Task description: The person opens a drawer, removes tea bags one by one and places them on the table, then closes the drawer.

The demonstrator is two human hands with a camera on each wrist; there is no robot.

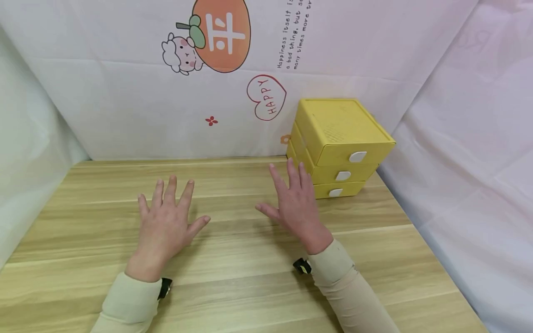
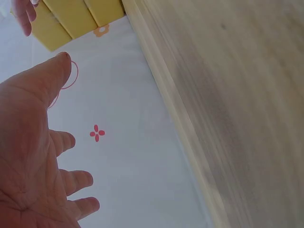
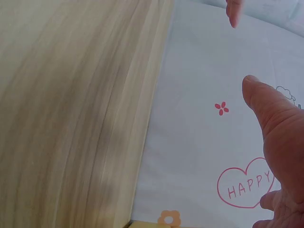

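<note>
My left hand (image 1: 165, 225) is held over the left half of the wooden table (image 1: 233, 277), palm down with the fingers spread, and holds nothing. Over the middle right is my right hand (image 1: 296, 206), its fingers also spread and nothing in its grasp. Nearest to the right hand stands a yellow three-drawer box (image 1: 350, 122) with white pull tabs on its front; the right fingertips overlap its left side in the head view. Whether they touch it, I cannot tell. All the drawers look closed. In the left wrist view, the thumb (image 2: 52, 76) points toward the yellow box (image 2: 80, 19).
A white printed cloth (image 1: 137, 106) hangs behind the table's back edge. More white cloth hangs along the left side (image 1: 33, 138) and the right side (image 1: 479, 162). Each sleeve cuff has a small black device (image 1: 302, 266) at the wrist.
</note>
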